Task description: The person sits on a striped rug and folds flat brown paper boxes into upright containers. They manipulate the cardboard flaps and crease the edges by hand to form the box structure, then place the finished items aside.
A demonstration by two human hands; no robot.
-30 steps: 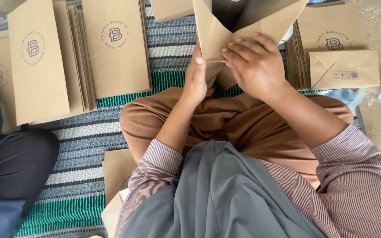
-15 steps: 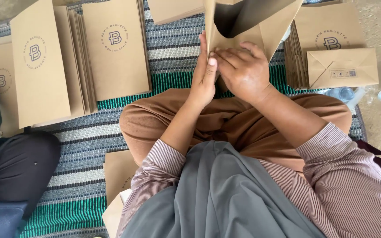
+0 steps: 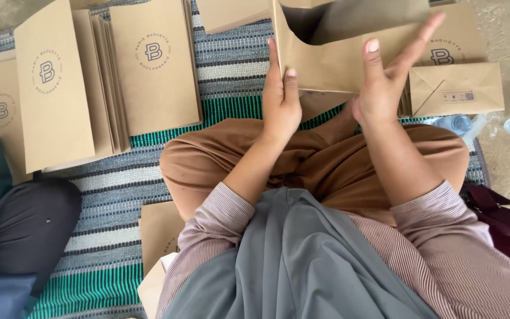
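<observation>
I sit cross-legged on a striped mat and hold up a brown paper bag (image 3: 326, 59) with its mouth open at the top. My left hand (image 3: 281, 103) grips the bag's left edge, fingers straight along the fold. My right hand (image 3: 385, 82) lies flat against the bag's front right, with fingers spread and pointing up to the right. The bag hangs above my knees, in front of the stacks beyond.
Stacks of flat brown bags with round logos lie at the far left (image 3: 54, 88), the middle (image 3: 154, 65) and the right (image 3: 455, 88). More bags sit by my left knee (image 3: 157, 230). Another person's dark-trousered leg (image 3: 19, 236) is at the left. A dark red bag (image 3: 503, 224) is at the right.
The bag has opened wider and shifted right. My right hand went from curled over the bag's front to flat with fingers spread. My left hand slid up along the left edge.
</observation>
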